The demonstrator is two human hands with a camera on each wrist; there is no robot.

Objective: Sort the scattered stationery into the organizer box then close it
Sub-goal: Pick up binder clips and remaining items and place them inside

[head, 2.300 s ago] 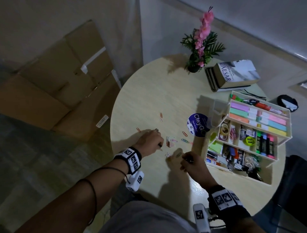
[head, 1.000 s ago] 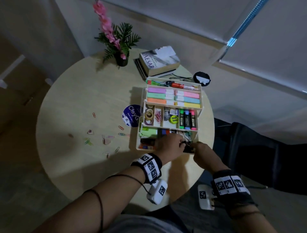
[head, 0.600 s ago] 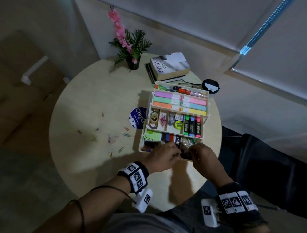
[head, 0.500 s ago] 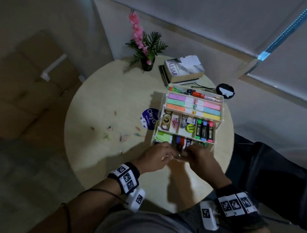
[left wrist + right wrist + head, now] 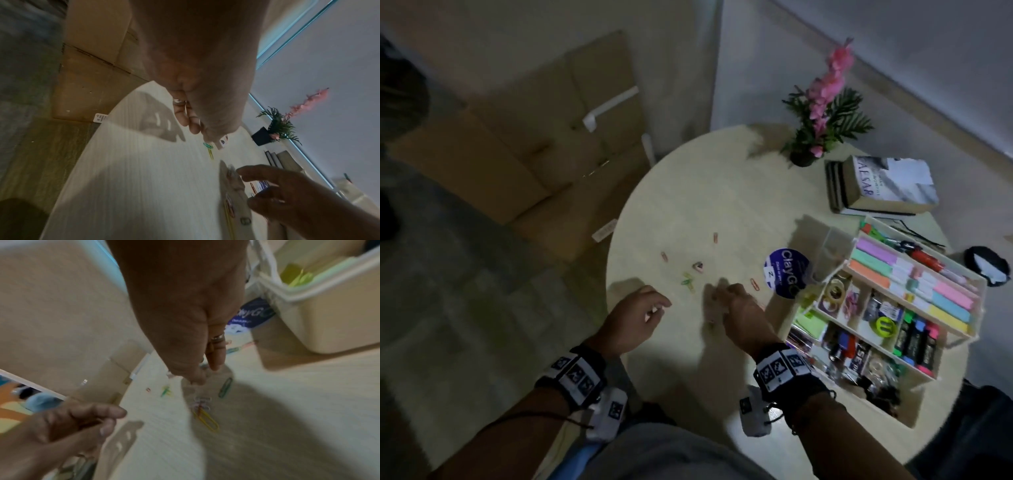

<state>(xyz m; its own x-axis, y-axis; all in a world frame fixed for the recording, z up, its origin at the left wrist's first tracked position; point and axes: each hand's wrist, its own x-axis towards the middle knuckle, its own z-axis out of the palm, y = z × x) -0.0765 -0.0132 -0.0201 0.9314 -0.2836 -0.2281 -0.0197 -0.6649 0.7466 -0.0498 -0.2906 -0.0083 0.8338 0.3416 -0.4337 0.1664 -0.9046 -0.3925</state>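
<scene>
While paper clips (image 5: 205, 415) lie below it, right hand (image 5: 185, 318) hovers.

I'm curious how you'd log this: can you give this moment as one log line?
phase: gathering loose clips | left hand: empty, over round pale wooden table | right hand: reaching down at coloured paper clips | cream plastic organizer box: open

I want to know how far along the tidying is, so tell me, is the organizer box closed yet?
No, the organizer box stands open on the table, its tiered trays of highlighters and tape uncovered, and paper clips lie loose beside it.
</scene>
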